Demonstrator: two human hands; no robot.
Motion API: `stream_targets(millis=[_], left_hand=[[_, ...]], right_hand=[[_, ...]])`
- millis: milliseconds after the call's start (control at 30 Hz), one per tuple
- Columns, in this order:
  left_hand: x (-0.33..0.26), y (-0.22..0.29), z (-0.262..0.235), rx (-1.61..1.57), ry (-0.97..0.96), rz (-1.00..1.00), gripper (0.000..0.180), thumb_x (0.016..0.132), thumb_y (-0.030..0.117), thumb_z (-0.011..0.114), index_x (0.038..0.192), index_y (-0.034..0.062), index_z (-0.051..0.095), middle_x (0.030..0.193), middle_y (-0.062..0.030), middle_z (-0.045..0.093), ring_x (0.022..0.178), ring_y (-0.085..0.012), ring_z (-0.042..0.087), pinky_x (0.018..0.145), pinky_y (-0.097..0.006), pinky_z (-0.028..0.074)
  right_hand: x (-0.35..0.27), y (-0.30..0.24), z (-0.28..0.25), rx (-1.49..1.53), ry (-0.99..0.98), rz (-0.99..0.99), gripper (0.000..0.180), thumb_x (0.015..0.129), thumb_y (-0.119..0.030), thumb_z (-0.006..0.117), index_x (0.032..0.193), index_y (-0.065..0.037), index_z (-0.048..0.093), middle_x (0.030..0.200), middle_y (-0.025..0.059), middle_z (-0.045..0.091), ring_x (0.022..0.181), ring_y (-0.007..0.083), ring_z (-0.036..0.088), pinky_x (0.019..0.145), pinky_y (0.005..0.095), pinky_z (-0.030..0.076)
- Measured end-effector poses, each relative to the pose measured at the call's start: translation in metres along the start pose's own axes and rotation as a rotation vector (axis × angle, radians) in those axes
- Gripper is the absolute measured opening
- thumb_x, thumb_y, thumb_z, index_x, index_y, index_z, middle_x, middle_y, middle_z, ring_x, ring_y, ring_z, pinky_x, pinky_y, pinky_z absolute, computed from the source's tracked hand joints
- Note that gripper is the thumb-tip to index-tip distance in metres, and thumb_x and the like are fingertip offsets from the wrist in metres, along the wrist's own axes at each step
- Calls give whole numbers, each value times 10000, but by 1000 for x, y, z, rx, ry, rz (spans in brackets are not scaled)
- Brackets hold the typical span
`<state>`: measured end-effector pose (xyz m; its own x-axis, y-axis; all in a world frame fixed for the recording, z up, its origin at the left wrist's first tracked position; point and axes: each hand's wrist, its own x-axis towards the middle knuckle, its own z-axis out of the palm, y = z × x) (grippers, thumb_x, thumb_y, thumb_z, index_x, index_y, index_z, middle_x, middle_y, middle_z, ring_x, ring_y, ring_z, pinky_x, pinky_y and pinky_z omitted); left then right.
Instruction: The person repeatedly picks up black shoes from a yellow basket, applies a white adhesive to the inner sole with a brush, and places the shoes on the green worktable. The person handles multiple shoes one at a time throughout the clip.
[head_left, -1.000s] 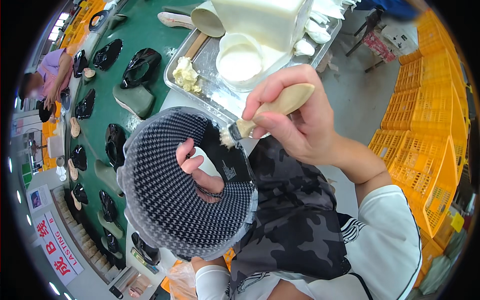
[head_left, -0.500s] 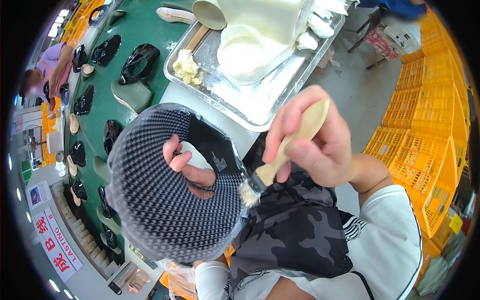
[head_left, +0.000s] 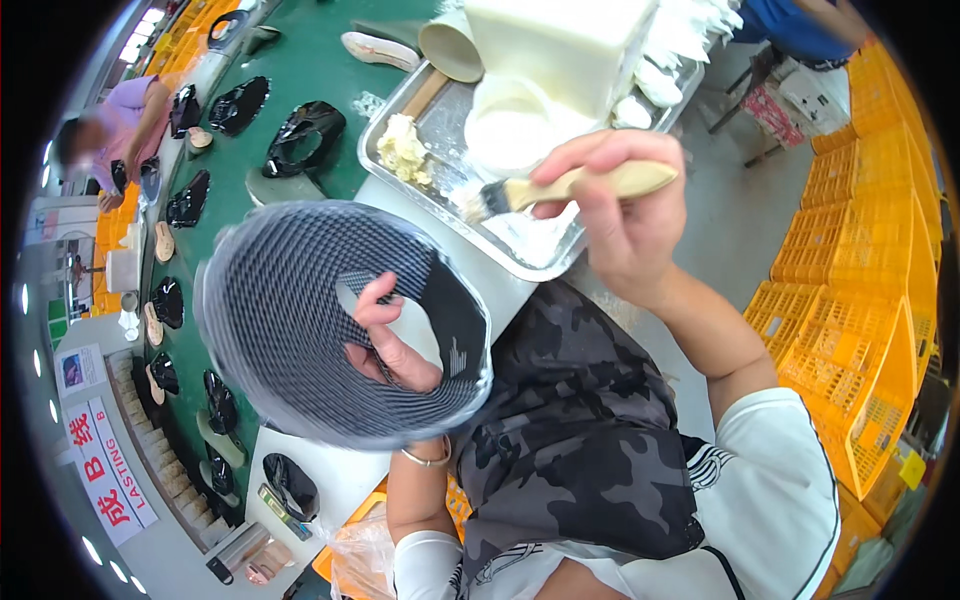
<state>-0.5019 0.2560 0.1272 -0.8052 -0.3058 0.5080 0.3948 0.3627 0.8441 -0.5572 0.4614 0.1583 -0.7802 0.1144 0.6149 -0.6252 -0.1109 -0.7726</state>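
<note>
My left hand (head_left: 395,345) reaches through the opening of a black-and-grey patterned shoe upper (head_left: 290,310) and holds it up; its fingers show in the hole and the rest is hidden behind the material. A whitish film lines the upper's outer edge. Pinched in my right hand (head_left: 630,215) is a brush with a pale wooden handle (head_left: 645,179). Its bristles (head_left: 474,205) are over the metal tray (head_left: 535,268), close to the white smears; whether they touch cannot be told. On the tray stands a white plastic container (head_left: 510,125), with a yellowish lump (head_left: 402,150) beside it.
A green conveyor (head_left: 225,165) runs along the left with black shoe uppers (head_left: 305,138) and lasts (head_left: 380,50). Yellow crates (head_left: 830,270) stack at right. A co-worker (head_left: 125,135) stands across the conveyor, and another person in blue (head_left: 800,30) is at upper right.
My right hand has carried the brush away from the upper's edge, up to the tray. The upper has tilted and shifted slightly in my left hand.
</note>
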Motion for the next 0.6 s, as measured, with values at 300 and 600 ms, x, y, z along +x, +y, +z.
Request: stream_targets(millis=[300,600], left_hand=[[1,21,-32,-898,26,-613,497,912,2,431,1369,126,282,888,-112,531,900,-326,607,644,-305,558],[-17,-4,-99,-1229,-123,-594,522,915,3,407,1391,181,284,923,-141,519,972,-375,562,703,-347,560]], right_hand=[[-7,40,2,140,175,366,168,957,-145,412,1058,-21,362,1056,157,543,829,187,628,675,245,512],[-66,2,33,-161,290,266,141,916,-74,436,1048,-26,426,1022,76,482,624,58,431,529,189,375]])
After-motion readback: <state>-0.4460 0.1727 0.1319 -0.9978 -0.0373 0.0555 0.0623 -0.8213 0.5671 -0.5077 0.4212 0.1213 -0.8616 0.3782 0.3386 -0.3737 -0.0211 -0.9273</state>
